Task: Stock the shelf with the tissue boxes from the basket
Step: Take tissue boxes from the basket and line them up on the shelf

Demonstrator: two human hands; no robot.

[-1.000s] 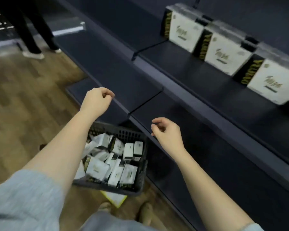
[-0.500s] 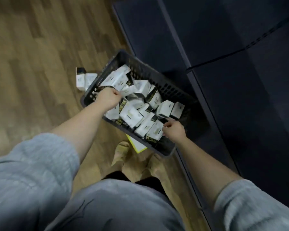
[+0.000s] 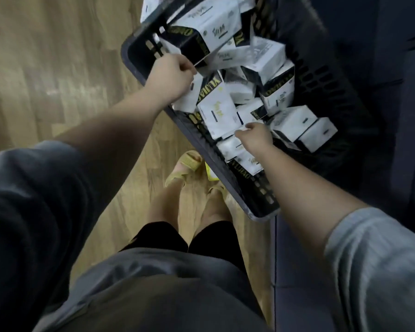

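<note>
Change: a second ago both hands up by the shelf with nothing in them; half a second ago down at the basket; now deeper among the boxes, view swung straight down and close.
Left hand: fingers curled, pinching the edge of a white tissue box at the near-left rim; grip looks closed on it, though most of that box hidden behind the hand.
Right hand: fingers curled down onto the pile near the middle, thumb and forefinger apparently nipping a small white box; contact blurred, so hold judged rather than certain.
Tissue boxes: all in view still inside the basket, jumbled at every angle, white faces with black-and-gold ends; one large box lying between the two hands.
Meaning for the task: a fresh pick-up under way, likely one box per hand; nothing lifted clear yet, plenty left to stock.
Shelf: only the dark base unit visible, right of the basket; stocked level out of view.
Floor: pale wood-look planks; basket standing on it hard against the shelf base.
Room: feet in yellow sandals just beside the basket's near wall; a yellow scrap peeping from under it; grey sleeves and dark shorts filling the lower view.
</note>
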